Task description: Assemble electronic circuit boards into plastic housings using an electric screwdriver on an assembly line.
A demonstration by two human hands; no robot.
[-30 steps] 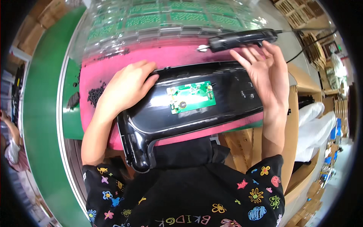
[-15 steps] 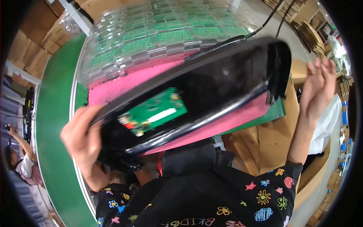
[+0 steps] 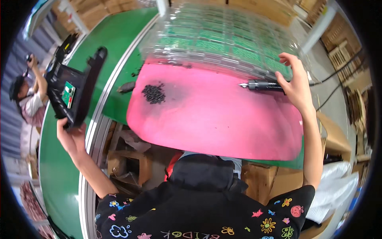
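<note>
In the head view, a black plastic housing (image 3: 82, 97) with a green circuit board (image 3: 68, 95) is gripped by the left hand (image 3: 72, 137) above a long green bench (image 3: 55, 171). The right hand (image 3: 295, 83) is spread beside a black cylindrical screwdriver (image 3: 262, 85); contact cannot be determined.

From the wearer's head, the left fisheye camera looked steeply down and forward, close above the black fabric shirt with multicoloured flowers (image 3: 187, 199) along the view's lower edge, with the rounded, flat pink mat (image 3: 215, 123) on the green worktop (image 3: 114, 102) near its centre.
</note>
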